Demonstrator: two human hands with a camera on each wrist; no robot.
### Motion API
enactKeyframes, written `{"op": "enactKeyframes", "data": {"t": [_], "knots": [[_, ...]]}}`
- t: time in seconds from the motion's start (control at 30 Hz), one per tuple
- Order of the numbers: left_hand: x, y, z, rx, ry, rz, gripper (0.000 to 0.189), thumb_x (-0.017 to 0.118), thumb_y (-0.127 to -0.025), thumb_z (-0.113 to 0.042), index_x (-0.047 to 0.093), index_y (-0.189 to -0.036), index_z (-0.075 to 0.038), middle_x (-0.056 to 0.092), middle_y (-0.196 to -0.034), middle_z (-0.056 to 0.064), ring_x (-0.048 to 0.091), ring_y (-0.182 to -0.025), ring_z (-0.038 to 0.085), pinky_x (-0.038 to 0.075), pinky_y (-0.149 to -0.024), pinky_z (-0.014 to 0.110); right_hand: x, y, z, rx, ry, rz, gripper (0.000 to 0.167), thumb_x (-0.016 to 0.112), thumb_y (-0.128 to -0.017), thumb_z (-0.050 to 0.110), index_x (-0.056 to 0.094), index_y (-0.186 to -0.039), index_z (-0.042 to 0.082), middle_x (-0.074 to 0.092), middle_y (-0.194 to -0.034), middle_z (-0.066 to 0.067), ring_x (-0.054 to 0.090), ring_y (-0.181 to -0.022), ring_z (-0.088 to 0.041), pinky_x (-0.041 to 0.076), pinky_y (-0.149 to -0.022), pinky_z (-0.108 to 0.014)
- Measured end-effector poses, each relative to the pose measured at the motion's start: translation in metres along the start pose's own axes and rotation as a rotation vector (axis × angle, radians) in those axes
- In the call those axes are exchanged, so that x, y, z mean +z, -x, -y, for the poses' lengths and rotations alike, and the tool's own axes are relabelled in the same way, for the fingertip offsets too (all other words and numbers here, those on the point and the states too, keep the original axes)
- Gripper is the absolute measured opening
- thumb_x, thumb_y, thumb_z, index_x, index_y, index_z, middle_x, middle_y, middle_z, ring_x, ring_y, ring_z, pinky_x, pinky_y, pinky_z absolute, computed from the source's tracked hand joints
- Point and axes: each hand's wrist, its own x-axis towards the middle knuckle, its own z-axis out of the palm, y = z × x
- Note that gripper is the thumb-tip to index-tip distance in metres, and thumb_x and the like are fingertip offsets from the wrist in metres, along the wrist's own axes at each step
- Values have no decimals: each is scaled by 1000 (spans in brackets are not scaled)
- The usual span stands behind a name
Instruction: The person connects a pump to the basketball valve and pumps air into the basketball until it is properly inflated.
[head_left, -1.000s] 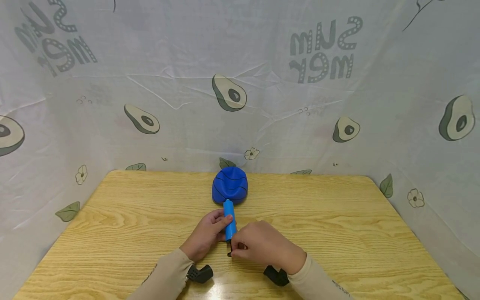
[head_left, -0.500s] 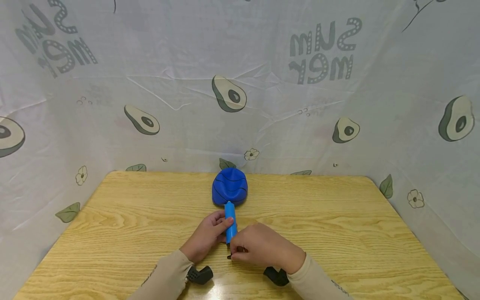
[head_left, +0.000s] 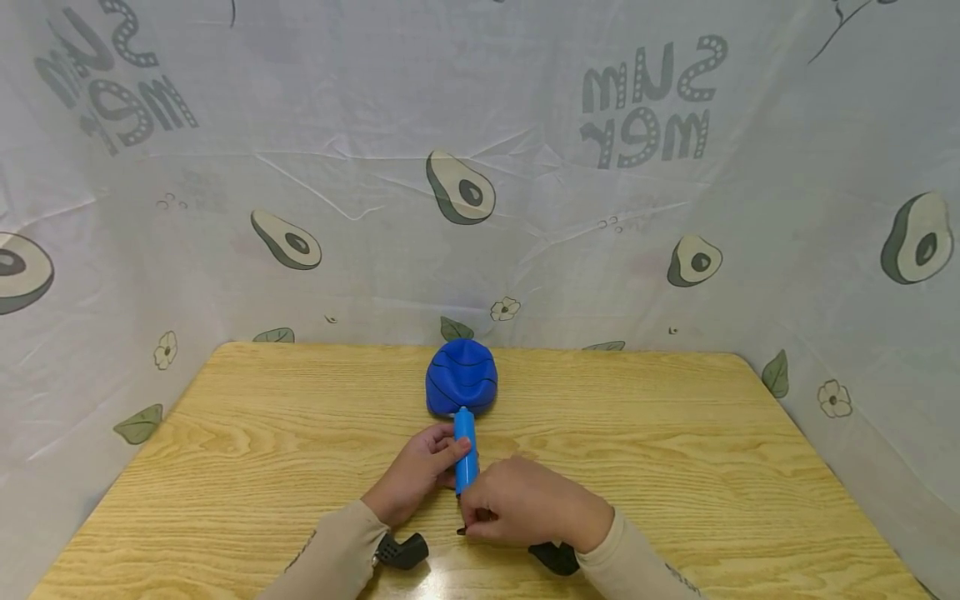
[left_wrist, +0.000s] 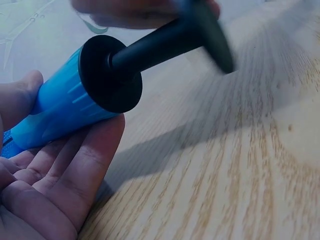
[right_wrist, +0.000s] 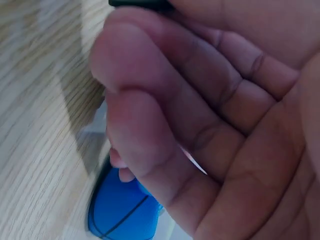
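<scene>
While the left hand [head_left: 414,475] grips the blue pump [head_left: 466,450], the right hand [head_left: 531,504] grasps its black handle [left_wrist: 211,39].

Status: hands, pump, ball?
Left hand holds blue pump; right hand grips black plunger handle, rod exposed. Blue ball dented, just beyond pump; connection unclear. Nothing visible in the way.

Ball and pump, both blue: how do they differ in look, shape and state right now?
The ball is a deep blue with thin black lines; the pump is a lighter blue with a black rod.
The ball is rounded but dented and sagging; the pump is a straight, smooth-looking cylinder.
The ball rests on the table, while the left hand grips the pump.
Both combine blue with black.
</scene>
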Motion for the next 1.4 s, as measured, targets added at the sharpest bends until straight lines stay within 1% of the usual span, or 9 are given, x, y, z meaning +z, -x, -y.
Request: {"op": "enactKeyframes", "data": {"t": [0.13,0.3,0.43,0.67,0.83,0.97,1.13,1.4], "knots": [[0,0,0,-3,5,-3,50,62,-106,-25,46,-141,7,69,-110,10,69,-98,18,60,-83,33,0,0,3,-38,-23,29,14,78,-95,24,74,-82,24,57,-70,24,45,-63,15,38,-60,-4],[0,-1,0,-3,5,-10,50,62,-106,-25,46,-141,7,69,-110,11,69,-97,17,60,-83,33,1,1,3,-46,-53,83,16,77,-95,29,72,-80,26,55,-69,26,45,-63,17,38,-60,-4],[0,-1,0,0,0,-27,50,63,-106,-25,47,-141,7,69,-113,11,68,-99,17,60,-83,33,3,0,3,-59,-52,92,17,76,-96,33,72,-81,27,54,-69,27,44,-62,18,38,-58,-4],[0,0,-3,1,14,-40,51,61,-107,-23,44,-143,8,68,-117,17,69,-101,17,60,-86,33,2,0,3,-26,-70,86,14,77,-95,29,74,-82,27,56,-70,27,46,-63,17,39,-60,-4],[2,1,-5,5,32,-44,54,60,-107,-22,40,-146,10,68,-115,15,69,-100,16,60,-86,33,0,2,3,3,-65,63,14,78,-95,27,74,-81,27,56,-70,27,47,-63,15,39,-60,-5],[3,0,-4,8,56,-46,53,59,-108,-20,39,-147,11,67,-111,11,68,-98,15,60,-86,31,0,2,0,48,-41,39,14,78,-94,27,74,-81,28,54,-67,26,47,-61,13,38,-57,-7],[2,0,-3,3,75,-50,51,58,-108,-17,39,-146,11,66,-112,10,68,-99,15,60,-87,32,0,1,-4,104,-7,12,14,79,-93,29,73,-80,29,54,-67,25,48,-61,10,39,-57,-10],[1,0,-2,5,70,-54,53,59,-108,-19,38,-147,10,66,-116,13,68,-101,14,60,-86,30,-1,1,-4,145,25,-100,18,81,-91,26,69,-78,27,56,-71,22,47,-62,9,38,-55,-13]]}}
